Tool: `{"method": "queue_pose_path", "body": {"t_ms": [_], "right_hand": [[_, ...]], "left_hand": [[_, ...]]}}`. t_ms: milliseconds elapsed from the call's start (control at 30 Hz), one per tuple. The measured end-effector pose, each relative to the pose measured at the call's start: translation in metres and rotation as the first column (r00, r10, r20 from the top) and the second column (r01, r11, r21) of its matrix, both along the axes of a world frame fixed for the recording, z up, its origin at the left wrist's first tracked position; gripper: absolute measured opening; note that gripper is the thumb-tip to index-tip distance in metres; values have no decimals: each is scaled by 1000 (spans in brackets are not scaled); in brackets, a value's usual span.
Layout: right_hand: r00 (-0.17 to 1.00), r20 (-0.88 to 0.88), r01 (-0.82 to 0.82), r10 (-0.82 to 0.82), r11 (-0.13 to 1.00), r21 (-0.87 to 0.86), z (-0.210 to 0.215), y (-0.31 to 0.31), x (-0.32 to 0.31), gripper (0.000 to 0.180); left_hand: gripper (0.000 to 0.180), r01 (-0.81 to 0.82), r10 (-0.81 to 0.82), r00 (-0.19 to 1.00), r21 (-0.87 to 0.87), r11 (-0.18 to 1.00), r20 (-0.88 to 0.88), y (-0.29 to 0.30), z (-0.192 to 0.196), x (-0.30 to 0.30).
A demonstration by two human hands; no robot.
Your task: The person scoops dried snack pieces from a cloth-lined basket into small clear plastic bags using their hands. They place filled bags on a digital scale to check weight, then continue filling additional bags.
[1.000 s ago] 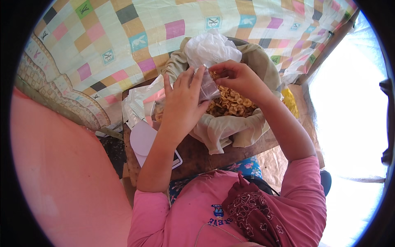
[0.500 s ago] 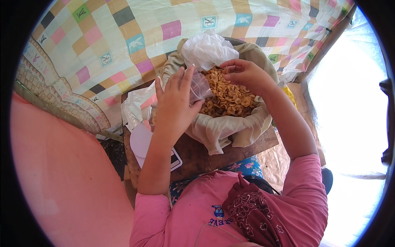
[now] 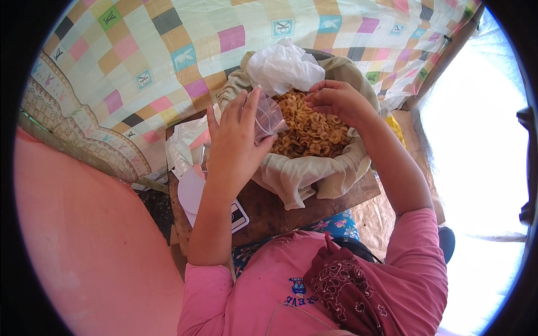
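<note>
My left hand [image 3: 236, 120] grips a clear plastic bag [image 3: 270, 119], its thumb below and its fingers spread along the near side. The bag leans over the left edge of a heap of thin golden-brown chips [image 3: 314, 137]. These chips fill a large container lined with beige cloth [image 3: 297, 173]. Above the far right of the heap, my right hand [image 3: 343, 103] is bent with fingertips and thumb drawn together. Whatever lies between those fingertips is too small to make out.
Crumpled white plastic [image 3: 284, 66] rests at the container's far rim. A white kitchen scale [image 3: 240, 218] is partly under my left forearm on the wooden table [image 3: 269, 215]. Plastic packaging [image 3: 182, 145] lies at the table's left. A checked plastic sheet [image 3: 224, 45] hangs behind.
My right hand has shifted slightly right over the chips. My left hand has tilted a little to the left with the bag still in it.
</note>
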State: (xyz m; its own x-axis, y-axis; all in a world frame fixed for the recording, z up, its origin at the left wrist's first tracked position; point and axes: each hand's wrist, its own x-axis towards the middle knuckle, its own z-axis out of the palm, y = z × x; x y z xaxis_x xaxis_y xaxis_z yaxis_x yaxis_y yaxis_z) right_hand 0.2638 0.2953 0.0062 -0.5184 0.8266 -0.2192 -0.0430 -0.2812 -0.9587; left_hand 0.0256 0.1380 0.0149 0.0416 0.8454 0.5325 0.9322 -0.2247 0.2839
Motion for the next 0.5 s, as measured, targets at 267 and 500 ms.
{"method": "queue_pose_path", "body": {"t_ms": [267, 500], "right_hand": [[998, 37, 45, -45, 999, -8, 1, 1, 2, 21], [999, -29, 29, -28, 999, 25, -1, -3, -4, 35]], "left_hand": [[90, 0, 0, 1000, -3, 1000, -1, -1, -2, 1], [90, 8, -8, 1000, -26, 1000, -9, -1, 0, 0]]}}
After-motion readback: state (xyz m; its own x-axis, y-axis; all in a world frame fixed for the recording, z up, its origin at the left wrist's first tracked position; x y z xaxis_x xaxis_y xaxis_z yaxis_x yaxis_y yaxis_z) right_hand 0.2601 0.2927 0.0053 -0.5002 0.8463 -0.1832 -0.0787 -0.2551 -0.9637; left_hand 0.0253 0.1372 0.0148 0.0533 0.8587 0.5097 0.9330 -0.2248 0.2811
